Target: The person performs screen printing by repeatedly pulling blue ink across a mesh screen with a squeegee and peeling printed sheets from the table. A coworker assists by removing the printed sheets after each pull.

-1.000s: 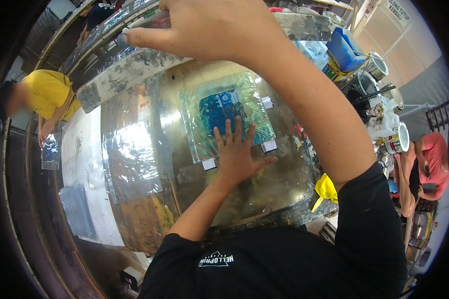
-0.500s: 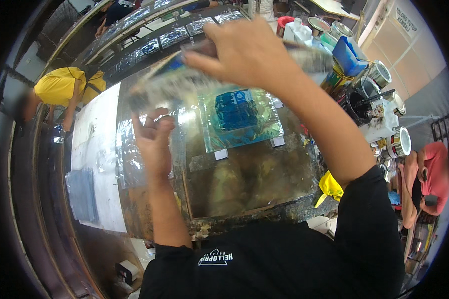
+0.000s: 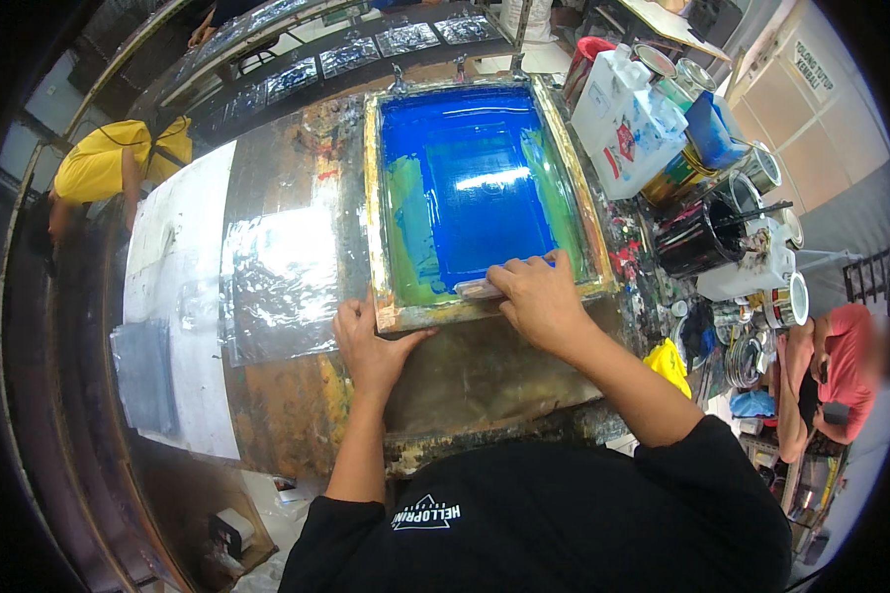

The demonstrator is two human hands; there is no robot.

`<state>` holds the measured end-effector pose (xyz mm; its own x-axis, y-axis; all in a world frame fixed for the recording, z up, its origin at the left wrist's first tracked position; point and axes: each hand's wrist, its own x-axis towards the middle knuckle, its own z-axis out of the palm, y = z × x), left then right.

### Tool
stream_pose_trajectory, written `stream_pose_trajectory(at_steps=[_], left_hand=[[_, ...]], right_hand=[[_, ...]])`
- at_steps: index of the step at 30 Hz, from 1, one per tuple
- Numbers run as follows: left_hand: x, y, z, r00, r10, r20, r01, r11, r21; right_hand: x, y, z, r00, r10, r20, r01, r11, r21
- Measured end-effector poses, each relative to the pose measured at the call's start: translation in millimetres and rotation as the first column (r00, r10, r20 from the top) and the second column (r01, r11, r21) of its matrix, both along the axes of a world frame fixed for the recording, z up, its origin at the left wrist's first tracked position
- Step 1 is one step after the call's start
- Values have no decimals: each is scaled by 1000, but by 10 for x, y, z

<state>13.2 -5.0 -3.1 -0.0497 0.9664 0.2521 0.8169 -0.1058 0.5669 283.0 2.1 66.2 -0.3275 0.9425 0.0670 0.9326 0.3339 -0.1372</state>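
- Frame (image 3: 373, 198) is laid on table (image 3: 287, 425), near-left corner gripped by left hand (image 3: 372, 358).
- Scraper (image 3: 475, 290) is held by right hand (image 3: 544, 301) at near end.
- Blue ink (image 3: 489, 222) is spread; green sides (image 3: 405, 212) are left partly uncovered.

Screen frame (image 3: 373, 212): cream-yellow, blotched with brown stains. Ink (image 3: 494, 232) inside it: glossy deep blue, crossed by a white streak of glare. Mesh (image 3: 402, 212) toward the frame's left and right edges — green, with ragged blue margins. Squeegee (image 3: 476, 290) at the near edge: pale. From where I stand, the table (image 3: 292, 430) reads mottled brown and ochre, red-flecked toward its right edge. Sheet (image 3: 190, 257) along its left edge: white, grey-smudged. Jug (image 3: 618, 119) near the far right corner — white, blue-smeared, red-marked. Cloth (image 3: 668, 366) at the right edge: bright yellow.
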Motion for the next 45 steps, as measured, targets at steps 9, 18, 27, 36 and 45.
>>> stream_pose_trajectory(at_steps=[9, 18, 27, 36, 45], left_hand=[[-3, 11, 31, 1000, 9, 6, -8, 994, -105], [-2, -5, 60, 999, 4, 45, -1, 998, -60], [-33, -25, -66, 997, -59, 53, 50, 987, 153], [-31, -46, -75, 990, -98, 97, 76, 974, 211], [-29, -66, -109, 994, -68, 83, 49, 977, 207]], right_hand=[[-29, 762, -226, 999, 1, -32, 5, 981, 194], [29, 1964, -224, 996, -57, 66, 43, 978, 204], [299, 3074, 227, 998, 23, 53, -27, 997, 70], [185, 3080, -138, 997, -18, 72, 11, 996, 88], [129, 1898, 38, 998, 16, 53, -20, 997, 70]])
